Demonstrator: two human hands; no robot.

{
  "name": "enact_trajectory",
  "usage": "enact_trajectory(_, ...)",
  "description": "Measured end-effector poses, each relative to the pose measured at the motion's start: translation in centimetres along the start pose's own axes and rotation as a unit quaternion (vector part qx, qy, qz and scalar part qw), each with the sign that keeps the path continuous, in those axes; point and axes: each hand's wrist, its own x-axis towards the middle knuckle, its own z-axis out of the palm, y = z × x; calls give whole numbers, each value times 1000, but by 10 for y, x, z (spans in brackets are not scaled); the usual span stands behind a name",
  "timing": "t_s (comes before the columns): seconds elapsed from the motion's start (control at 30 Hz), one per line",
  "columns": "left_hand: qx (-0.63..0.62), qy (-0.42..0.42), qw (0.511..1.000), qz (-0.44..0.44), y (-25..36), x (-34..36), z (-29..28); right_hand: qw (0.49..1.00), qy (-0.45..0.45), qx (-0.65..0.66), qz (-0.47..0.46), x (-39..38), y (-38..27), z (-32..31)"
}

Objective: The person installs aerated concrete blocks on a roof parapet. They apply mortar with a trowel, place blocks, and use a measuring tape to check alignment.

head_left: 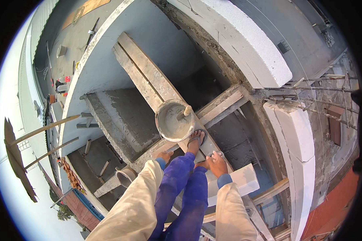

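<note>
In the head view I watch a person in blue-violet trousers [173, 176] and long beige sleeves [130, 201] with blue cuffs, standing on two long, worn wooden planks [150, 72] laid side by side over a deep, grey-walled opening. The left hand [164, 156] hangs beside the left knee, above a rough grey concrete beam [140, 160], its fingers loosely spread with nothing visible between them. The right hand [217, 164] is beside the other leg, its fingers curled inward; I cannot tell whether they pinch anything. Just beside the right wrist lies a smooth white rectangular block [243, 176], partly hidden by the sleeve. Ahead of the toes, a round grey bucket [161, 122] rests on the planks, with grey mortar [175, 120] inside and a light wooden tool handle [188, 109] leaning at its right rim. A foot in a dark thong sandal [205, 137] stands just beside this bucket. A second round bucket [126, 176] sits by the left sleeve, partly covered by it. Thick white wall sections [245, 44] curve along the right, with thin wooden poles [330, 87] beyond them.
</note>
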Motion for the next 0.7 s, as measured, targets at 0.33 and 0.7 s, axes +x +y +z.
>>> enact_trajectory(0.33,-552,164,817,-27,57,44,99,894,-25,-404,-190,141,-225,15)
enact_trajectory(0.7,-781,-149,595,-118,51,60,86,853,-56,-519,-13,123,-188,94)
